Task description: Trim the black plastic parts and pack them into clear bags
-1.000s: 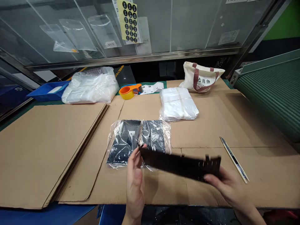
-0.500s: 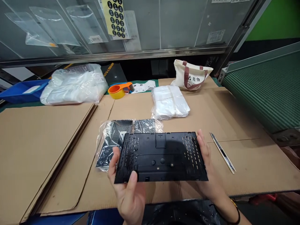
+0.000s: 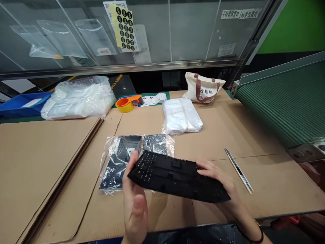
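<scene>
A black plastic panel (image 3: 175,176) with rows of vent slots is held up over the cardboard, tilted with its right end lower. My left hand (image 3: 135,200) supports its left end, fingers behind the edge and thumb off the face. At the upper right edge, my right hand (image 3: 220,179) grips the panel, its fingertips over the rim and its thumb hidden. Behind it on the table lie a bagged black panel (image 3: 120,164) and a second bagged black part (image 3: 155,144), both in clear plastic.
A bundle of clear bags (image 3: 181,117) lies beyond the panel. To the right is a pen-like cutter (image 3: 238,171), near a green conveyor belt (image 3: 281,101). Cardboard sheets (image 3: 48,162) are stacked at left. An orange tape dispenser (image 3: 128,103) and cloth bag (image 3: 203,88) stand at the back.
The panel has tipped, its right end dropping and its face turning darker. My right hand has moved from the right side to the top edge. My left thumb has lifted off the face.
</scene>
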Demonstrator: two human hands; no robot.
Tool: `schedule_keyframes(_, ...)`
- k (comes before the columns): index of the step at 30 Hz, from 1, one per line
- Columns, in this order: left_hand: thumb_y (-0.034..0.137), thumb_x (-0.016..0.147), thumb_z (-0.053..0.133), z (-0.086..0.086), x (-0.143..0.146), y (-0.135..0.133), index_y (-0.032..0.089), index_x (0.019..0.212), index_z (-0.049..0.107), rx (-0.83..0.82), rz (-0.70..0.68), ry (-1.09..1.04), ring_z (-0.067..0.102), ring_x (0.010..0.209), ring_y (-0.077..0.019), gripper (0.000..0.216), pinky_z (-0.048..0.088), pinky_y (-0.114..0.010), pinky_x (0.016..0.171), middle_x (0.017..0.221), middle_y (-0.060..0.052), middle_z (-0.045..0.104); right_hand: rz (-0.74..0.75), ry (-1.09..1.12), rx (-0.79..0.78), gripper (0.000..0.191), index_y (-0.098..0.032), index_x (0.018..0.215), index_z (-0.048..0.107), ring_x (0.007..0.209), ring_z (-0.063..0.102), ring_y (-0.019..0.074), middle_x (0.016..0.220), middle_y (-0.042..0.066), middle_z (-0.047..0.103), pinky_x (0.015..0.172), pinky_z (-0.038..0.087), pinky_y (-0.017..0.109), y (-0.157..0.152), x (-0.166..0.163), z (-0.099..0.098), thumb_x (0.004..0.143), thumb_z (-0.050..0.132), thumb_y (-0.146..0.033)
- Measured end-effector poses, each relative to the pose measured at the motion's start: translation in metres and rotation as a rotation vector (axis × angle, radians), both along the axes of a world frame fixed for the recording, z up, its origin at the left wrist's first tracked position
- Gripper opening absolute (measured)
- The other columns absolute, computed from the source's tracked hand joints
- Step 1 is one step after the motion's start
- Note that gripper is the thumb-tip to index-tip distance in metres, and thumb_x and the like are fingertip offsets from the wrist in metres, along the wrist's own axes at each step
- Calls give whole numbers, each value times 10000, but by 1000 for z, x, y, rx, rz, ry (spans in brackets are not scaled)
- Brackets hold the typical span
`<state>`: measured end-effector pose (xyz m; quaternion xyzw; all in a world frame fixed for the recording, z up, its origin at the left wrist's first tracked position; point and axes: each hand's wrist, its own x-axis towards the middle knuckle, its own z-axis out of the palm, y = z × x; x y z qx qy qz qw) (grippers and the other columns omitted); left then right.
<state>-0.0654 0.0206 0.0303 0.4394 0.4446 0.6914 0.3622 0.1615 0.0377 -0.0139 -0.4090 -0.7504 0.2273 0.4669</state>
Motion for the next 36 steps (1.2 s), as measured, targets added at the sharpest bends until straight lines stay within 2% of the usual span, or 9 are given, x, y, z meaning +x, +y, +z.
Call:
schedule_keyframes(2,501,931,426,9,-11,14,268,1420,399,-9,-94,199,255,1429,-224,542,213,-336,1190,1520,-11,369,49,132,-76,265,-289,1072,702,1041,680,219,1096,37,729,919,546,362,2,10,-7,898,546,-164)
schedule_keyframes(5,368,964,428,28,-18,48,261,1335,477,24,-166,691,466,1297,-205,389,379,-350,1089,1385,-40,533,-209,343,-265,160,-256,961,750,943,710,241,980,46,758,861,562,346,3,21,-24,841,647,-274)
schedule_keyframes(8,306,967,431,41,-8,94,198,1180,563,76,-207,1326,643,993,-226,273,504,-376,839,1082,-70,695,-483,707,-429,311,-235,994,735,942,693,241,971,48,752,881,540,354,3,21,-42,729,758,-396)
schedule_keyframes(10,251,970,414,38,6,125,179,1107,588,60,-235,1722,658,897,-225,233,497,-354,759,989,-73,706,-551,945,-498,437,-237,1044,707,959,678,226,1015,47,737,890,527,347,1,16,-50,672,798,-447)
schedule_keyframes(11,207,947,451,32,13,139,167,1052,607,56,-243,1780,656,891,-231,192,487,-347,757,971,-80,705,-560,1028,-525,459,-238,1039,702,945,677,217,1012,44,735,884,526,341,0,14,-52,652,810,-460)
schedule_keyframes(16,56,865,474,-10,37,180,73,972,612,42,-151,1920,625,942,-301,175,460,-388,762,954,-186,668,-503,1189,-639,308,-215,791,707,833,686,202,792,22,733,871,528,342,-7,6,-54,633,833,-447)
schedule_keyframes(19,39,882,432,-24,39,187,68,991,604,72,-129,1981,611,952,-277,206,455,-397,801,951,-164,655,-486,1253,-650,349,-236,883,717,881,682,200,876,19,745,885,524,346,-7,7,-53,628,838,-443)
schedule_keyframes(24,139,903,536,-20,32,197,114,930,612,72,-170,2050,619,844,-172,85,495,-342,773,898,-41,647,-448,1351,-668,547,-269,1124,668,912,686,197,1038,26,737,911,521,359,-4,7,-49,624,854,-390)
schedule_keyframes(36,139,909,529,-21,28,207,116,914,623,177,-288,2001,611,923,-189,97,488,-378,836,912,-47,652,-442,1433,-704,422,-273,1009,710,857,691,167,995,-3,744,877,534,326,-5,10,-57,627,865,-363)
